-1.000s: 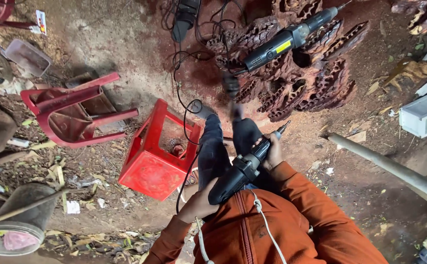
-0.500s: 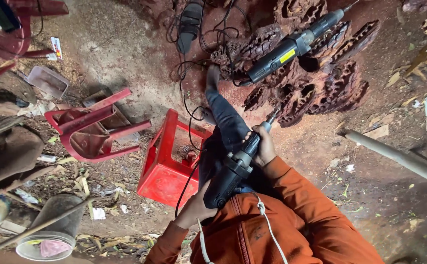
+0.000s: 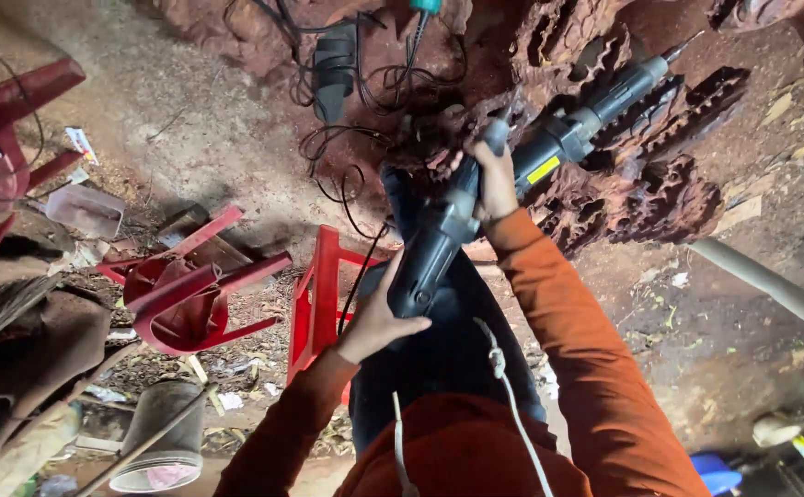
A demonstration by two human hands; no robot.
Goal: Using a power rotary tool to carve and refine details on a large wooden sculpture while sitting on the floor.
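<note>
A dark electric die grinder (image 3: 437,241) is held in both hands, its tip pointing up at a reddish carved wood stump (image 3: 641,175). My left hand (image 3: 376,322) grips the tool's rear end. My right hand (image 3: 490,184) wraps around its front near the bit, close to the wood. Both sleeves are orange. A second, larger grey power tool (image 3: 595,115) with a yellow label lies on the carving just right of my right hand. Black cables (image 3: 347,138) trail over the stump.
A red plastic stool (image 3: 321,294) lies tipped beside my legs, and a broken red chair (image 3: 186,294) lies further left. A grey bucket (image 3: 163,442) stands at the lower left. A pale pipe (image 3: 770,285) crosses the dirt floor at right. Litter lies scattered about.
Both hands have lifted the grinder up and forward toward the carved wood. The view has shifted closer to the stump, and my right hand now sits beside the grey tool.
</note>
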